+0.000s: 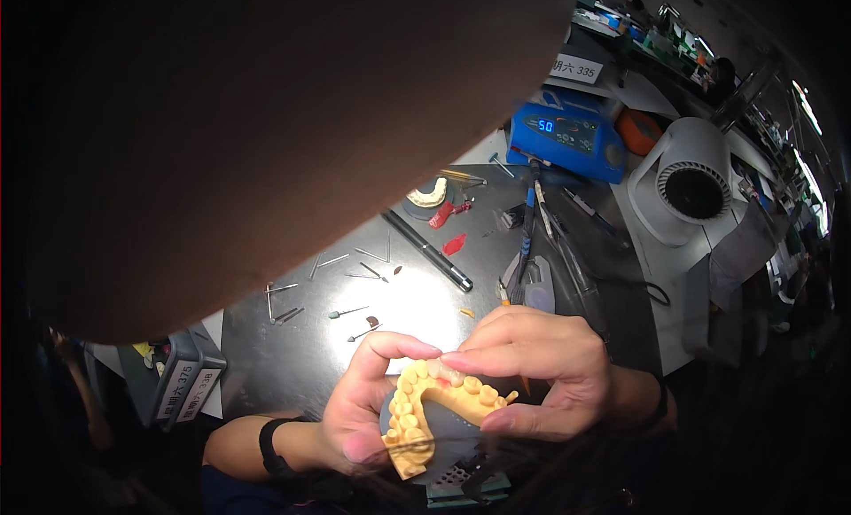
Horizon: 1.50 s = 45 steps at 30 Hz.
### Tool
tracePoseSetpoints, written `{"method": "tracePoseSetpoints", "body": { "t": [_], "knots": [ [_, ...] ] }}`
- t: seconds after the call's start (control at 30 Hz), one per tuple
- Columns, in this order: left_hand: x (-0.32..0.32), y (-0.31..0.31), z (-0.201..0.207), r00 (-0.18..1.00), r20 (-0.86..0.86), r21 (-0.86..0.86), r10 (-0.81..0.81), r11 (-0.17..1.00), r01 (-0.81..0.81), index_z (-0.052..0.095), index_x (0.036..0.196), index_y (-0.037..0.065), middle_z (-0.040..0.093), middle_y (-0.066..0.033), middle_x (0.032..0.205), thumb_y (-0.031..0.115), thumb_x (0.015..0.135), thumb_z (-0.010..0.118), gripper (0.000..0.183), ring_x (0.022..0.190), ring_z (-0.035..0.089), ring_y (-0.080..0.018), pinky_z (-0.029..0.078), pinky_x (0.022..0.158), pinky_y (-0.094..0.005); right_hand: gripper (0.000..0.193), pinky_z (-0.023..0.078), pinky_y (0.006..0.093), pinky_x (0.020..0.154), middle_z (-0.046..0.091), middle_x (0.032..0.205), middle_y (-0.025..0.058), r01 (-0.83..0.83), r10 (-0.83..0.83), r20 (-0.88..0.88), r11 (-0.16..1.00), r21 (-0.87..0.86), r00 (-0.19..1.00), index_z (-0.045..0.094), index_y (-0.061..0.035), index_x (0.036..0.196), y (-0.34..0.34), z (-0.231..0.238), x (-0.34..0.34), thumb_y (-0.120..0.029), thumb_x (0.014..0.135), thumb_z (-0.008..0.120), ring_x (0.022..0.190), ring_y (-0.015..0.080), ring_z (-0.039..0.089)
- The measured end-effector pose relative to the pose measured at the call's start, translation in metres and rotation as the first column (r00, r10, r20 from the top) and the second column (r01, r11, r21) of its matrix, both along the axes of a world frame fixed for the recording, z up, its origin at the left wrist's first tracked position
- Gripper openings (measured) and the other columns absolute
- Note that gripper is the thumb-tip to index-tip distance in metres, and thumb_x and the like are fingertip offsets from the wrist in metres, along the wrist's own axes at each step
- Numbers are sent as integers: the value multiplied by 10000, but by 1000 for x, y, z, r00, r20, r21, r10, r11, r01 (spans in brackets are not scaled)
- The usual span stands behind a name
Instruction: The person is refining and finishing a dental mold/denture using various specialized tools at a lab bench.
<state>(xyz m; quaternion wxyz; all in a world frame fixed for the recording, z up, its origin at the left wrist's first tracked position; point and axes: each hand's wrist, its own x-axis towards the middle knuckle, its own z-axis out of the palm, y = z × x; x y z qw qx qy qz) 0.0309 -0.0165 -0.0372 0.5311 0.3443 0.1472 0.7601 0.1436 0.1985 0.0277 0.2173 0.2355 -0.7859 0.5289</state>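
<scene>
A yellow dental model (417,404), shaped as an arch of teeth on a grey base, is held up near the bottom middle. My left hand (350,413) is closed around its left side, thumb along the near side and forefinger at the front teeth. From the right, my right hand (545,364) grips the other side. Its fingertips press at a whitish, translucent tooth-shaped piece (448,373) set in the arch, and its thumb rests by the model's right end. A small red mark shows beside that piece. The fingers partly cover it.
Several small burs (348,312) lie scattered on the metal table, left of a black pen (430,251). Behind are another dental model (429,194), a blue control box (567,136) and a white fan-like unit (687,183). A grey bin (182,382) stands left. A blurred dark shape (266,143) hides the upper left.
</scene>
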Motion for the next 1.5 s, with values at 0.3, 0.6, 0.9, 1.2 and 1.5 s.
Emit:
{"method": "tracePoseSetpoints", "body": {
  "t": [0.3,0.6,0.9,1.2,1.5],
  "knots": [
    [10,-1,10,993,-43,-160,113,980,-119,222,1498,95,541,-218,1361,337,879,765,859,669,520,-26,439,572,-165,475,536,375,852,716,1072,215,-9,8,87,1000,12,996,673,82,1230,2,0,2,-162,851,820,949,308,704],
    [-15,17,30,972,-230,-229,57,967,-111,392,1419,44,603,-175,1301,-70,880,745,655,1192,628,-203,540,1012,-343,276,544,378,879,725,1103,193,336,-352,76,927,165,933,702,39,1182,24,6,-2,-89,937,694,961,289,717],
    [-20,-13,18,872,-488,-459,-39,861,-218,443,1364,-22,573,-150,1350,-67,892,739,559,1182,637,-183,551,1026,-325,50,460,318,724,592,796,31,438,-287,-365,255,862,886,683,-87,792,49,-25,11,-94,765,642,829,207,595],
    [-18,-29,2,530,-848,-378,-13,717,-586,544,1386,-38,699,-146,1124,118,911,775,551,1007,690,-160,556,879,-304,50,437,293,714,590,710,-9,452,50,-452,17,892,891,684,-123,638,45,-40,7,-126,684,666,778,174,585],
    [-48,-27,48,-158,-985,171,69,510,-843,642,1265,-8,727,-147,1102,278,779,871,608,914,670,-228,549,861,-371,43,443,298,714,606,716,-3,381,195,-375,6,925,906,678,-118,672,47,-35,3,-138,709,673,729,180,582]
  ]
}}
